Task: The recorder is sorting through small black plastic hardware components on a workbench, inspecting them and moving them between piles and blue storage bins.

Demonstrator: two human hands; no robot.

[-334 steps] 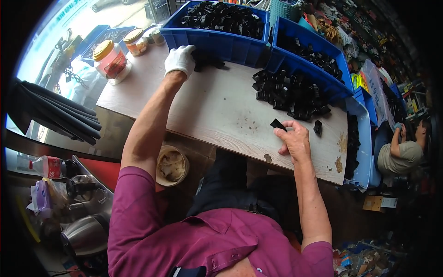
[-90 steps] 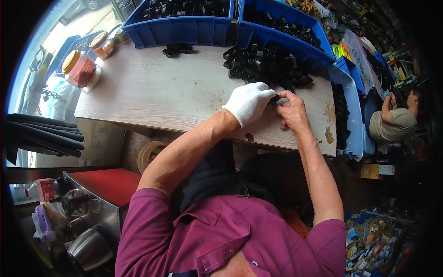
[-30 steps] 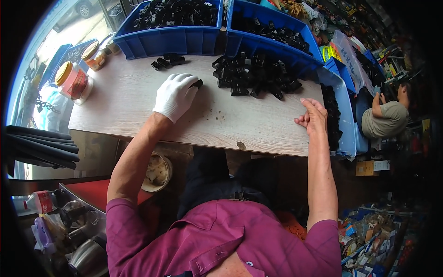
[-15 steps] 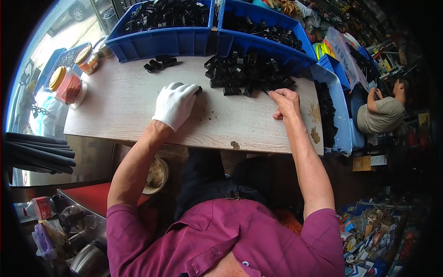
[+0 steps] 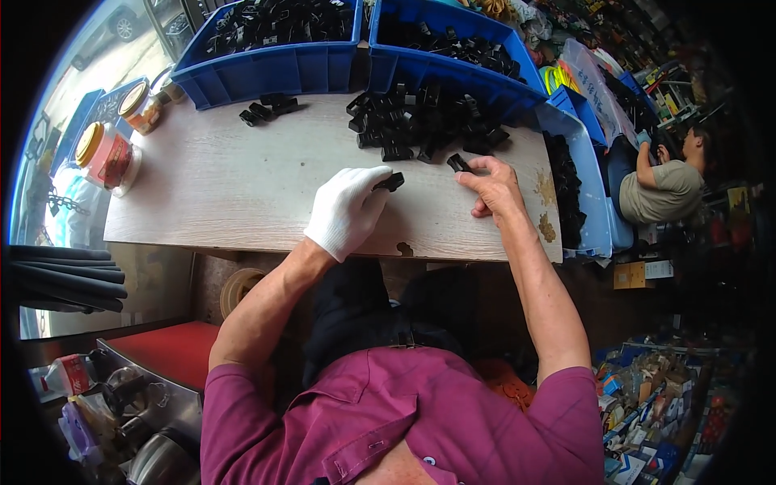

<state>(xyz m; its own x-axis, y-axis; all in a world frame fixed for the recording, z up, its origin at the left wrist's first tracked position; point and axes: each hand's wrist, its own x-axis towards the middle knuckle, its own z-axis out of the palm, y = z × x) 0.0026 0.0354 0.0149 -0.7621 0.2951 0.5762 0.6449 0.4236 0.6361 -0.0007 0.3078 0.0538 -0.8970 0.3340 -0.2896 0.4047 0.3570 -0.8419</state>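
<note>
My left hand [image 5: 347,208], in a white knit glove, is closed around a small black plastic part [image 5: 391,182] that sticks out past the fingertips. Bare-skinned, my right hand [image 5: 495,187] pinches another black part [image 5: 459,163] between thumb and fingers, just above the table. The two parts are apart, facing each other. Behind them lies a loose pile of similar black parts [image 5: 420,121], some with shiny metal bits. A smaller group of black parts [image 5: 269,109] rests to the left on the table. Their exact kind is too small to make out.
Two blue bins [image 5: 267,77] [image 5: 461,77] full of black parts stand along the table's [image 5: 218,194] back edge. A lighter blue bin [image 5: 596,202] adjoins its right side. Lidded jars [image 5: 105,153] stand at the left. Another person [image 5: 667,186] sits at the far right.
My left hand has moved right, toward the right hand, carrying its black part. My right hand has drawn a black part slightly away from the pile. The view has shifted a little.
</note>
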